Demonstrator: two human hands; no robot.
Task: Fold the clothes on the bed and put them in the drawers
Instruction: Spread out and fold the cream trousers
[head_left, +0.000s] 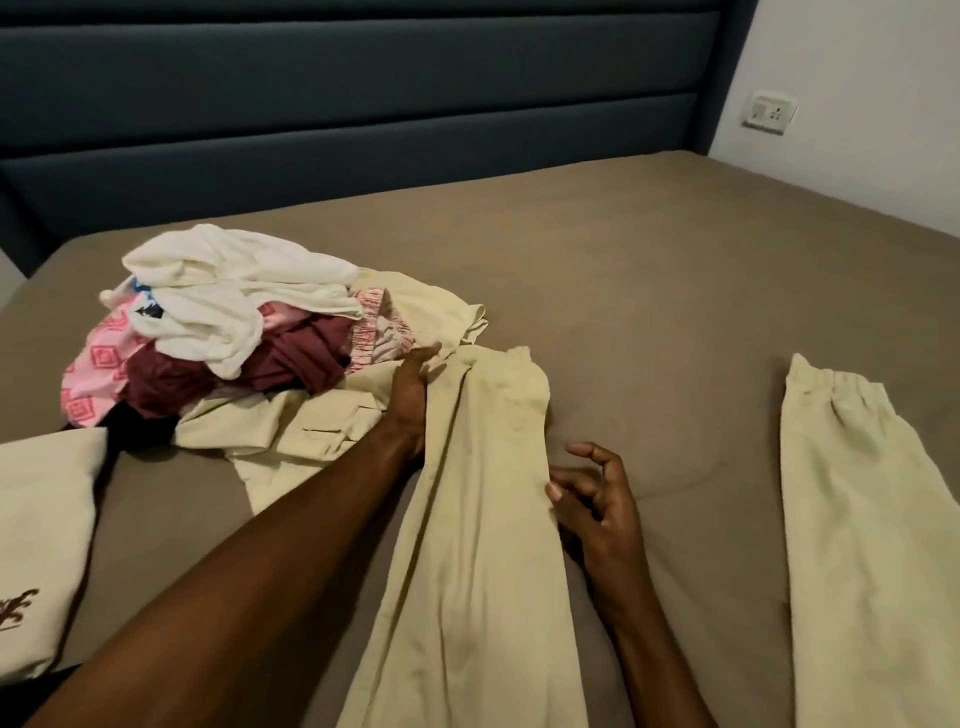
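Left hand grips the pale-yellow cotton trouser leg near its cuff; leg runs lengthwise toward the headboard; right hand loosely spread beside it.

Home bedroom, bed, padded headboard
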